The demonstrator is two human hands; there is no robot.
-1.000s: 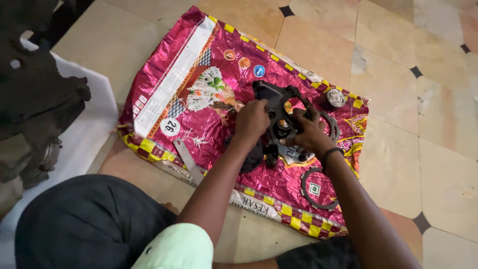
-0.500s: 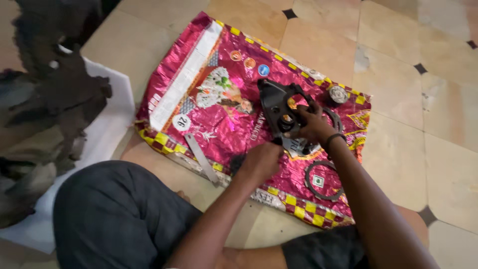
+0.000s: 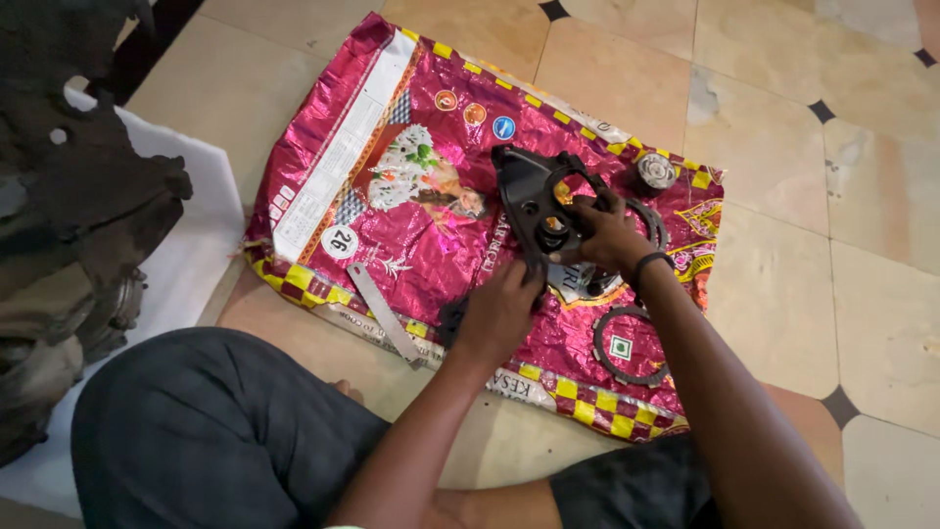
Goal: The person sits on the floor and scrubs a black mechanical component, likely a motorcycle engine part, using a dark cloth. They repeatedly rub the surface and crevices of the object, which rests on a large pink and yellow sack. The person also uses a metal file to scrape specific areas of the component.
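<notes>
On the pink sack [image 3: 421, 245], both hands' fingers grip the black cover [image 3: 534, 201]

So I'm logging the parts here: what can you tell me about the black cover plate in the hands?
The black cover plate looks like dark cast metal, roughly triangular, with a large round opening and smaller holes. It lies on the pink sack on the tiled floor. The right hand grips its right side; the left hand is at its lower end. Toothed rings lie beside it.
</notes>
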